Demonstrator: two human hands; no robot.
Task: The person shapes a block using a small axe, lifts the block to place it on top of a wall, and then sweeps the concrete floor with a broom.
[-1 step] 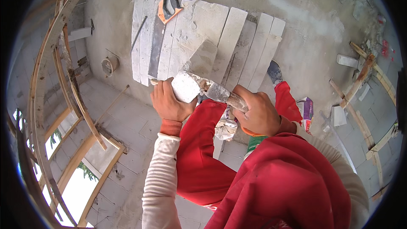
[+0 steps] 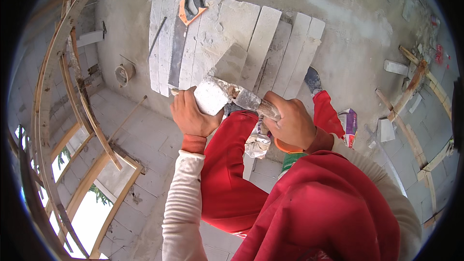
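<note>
My left hand [image 2: 193,120] is wrapped round the near left side of a small white block [image 2: 211,95] with a rough, broken right edge. My right hand [image 2: 291,122] grips a wooden-handled tool [image 2: 248,100], whose grey, mortar-caked metal head lies against that broken edge. The tool's exact kind is unclear. Just beyond the block, a darker grey square piece [image 2: 232,62] rests on pale slabs [image 2: 237,19] laid side by side. A handsaw [image 2: 180,48] with an orange and black handle lies on the slabs' left part, and its tip ends near my left fingers.
A dark thin rod [image 2: 158,37] lies left of the saw. A bucket [image 2: 124,73] stands by the left wall, near leaning wooden boards [image 2: 87,101] and a window frame [image 2: 121,183]. Bags [image 2: 349,124] and block offcuts [image 2: 385,129] are at the right. My red-trousered leg [image 2: 227,174] is below the block.
My right hand and the tool have shifted very slightly up and left. The left hand and block stay almost where they were.
</note>
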